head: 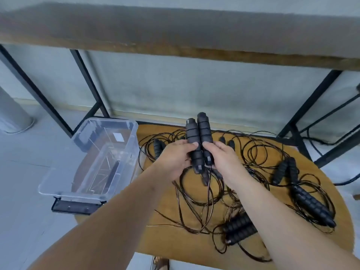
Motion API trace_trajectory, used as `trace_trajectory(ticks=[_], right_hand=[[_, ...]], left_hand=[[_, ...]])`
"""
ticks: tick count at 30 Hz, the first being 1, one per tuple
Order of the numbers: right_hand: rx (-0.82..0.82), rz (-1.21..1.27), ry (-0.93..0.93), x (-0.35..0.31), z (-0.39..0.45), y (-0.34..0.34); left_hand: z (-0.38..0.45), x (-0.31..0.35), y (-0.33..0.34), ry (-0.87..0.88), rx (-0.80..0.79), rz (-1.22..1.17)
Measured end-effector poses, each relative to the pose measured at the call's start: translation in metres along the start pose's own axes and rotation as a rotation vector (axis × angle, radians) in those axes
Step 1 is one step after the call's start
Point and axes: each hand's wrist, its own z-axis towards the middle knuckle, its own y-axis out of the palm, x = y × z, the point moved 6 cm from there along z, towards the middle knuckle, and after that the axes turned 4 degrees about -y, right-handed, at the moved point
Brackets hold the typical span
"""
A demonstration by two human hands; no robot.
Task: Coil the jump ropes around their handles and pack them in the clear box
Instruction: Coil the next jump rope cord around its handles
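Jump rope handles (198, 141): held upright side by side above the round wooden surface (171, 238).
Left hand (173, 160): fingers curled round the left handle.
Right hand (224, 159): fingers curled round the right one.
Cord (208, 193): trailed into the tangle of other ropes (303, 197).
Risk: coiling would likely snag neighbouring loops and drag them along.
Clear box (93, 164): open, just left.

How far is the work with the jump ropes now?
Early stage. Done: nothing visibly packed; the clear box looks empty. In hand: left hand and right hand hold two handles together, cord hanging uncoiled. Left: several tangled ropes on the round mat.
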Motion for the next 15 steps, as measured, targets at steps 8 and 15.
trace_trajectory(ticks=[8,15], right_hand=[[-0.137,-0.055,-0.093,-0.085,0.003,-0.033],[-0.282,-0.052,-0.028,-0.102,-0.008,-0.054]], left_hand=[[-0.021,0.069,0.059,0.083,-0.049,-0.086],[-0.029,0.074,0.074,0.007,0.025,0.091]])
